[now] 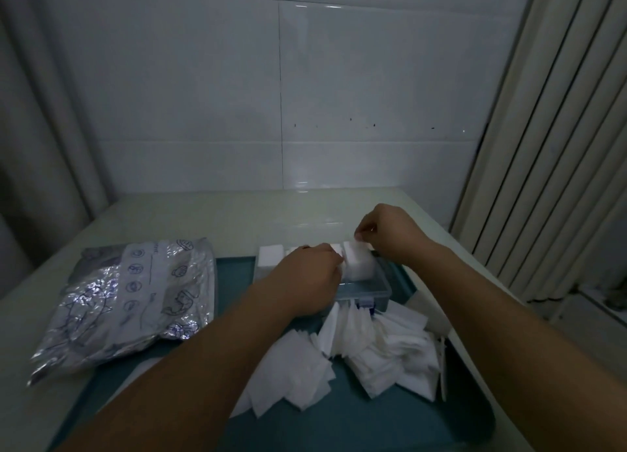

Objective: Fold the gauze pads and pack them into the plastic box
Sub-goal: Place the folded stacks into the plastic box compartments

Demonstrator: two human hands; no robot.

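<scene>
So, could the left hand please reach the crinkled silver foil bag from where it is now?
Probably yes: the left hand is at the plastic box, and nothing stands between it and the foil bag.

A pale desk [190, 214] stands against a wall of large white tiles [203, 95]. A dark teal mat [234, 268] covers the desk's near middle. On the desk's left side lies a crinkled silvery foil bag [125, 299] printed with round icons and cartoon figures, its right edge overlapping the mat. Beyond the desk's right edge stands a ribbed, cream-coloured folding panel [549, 146].
</scene>
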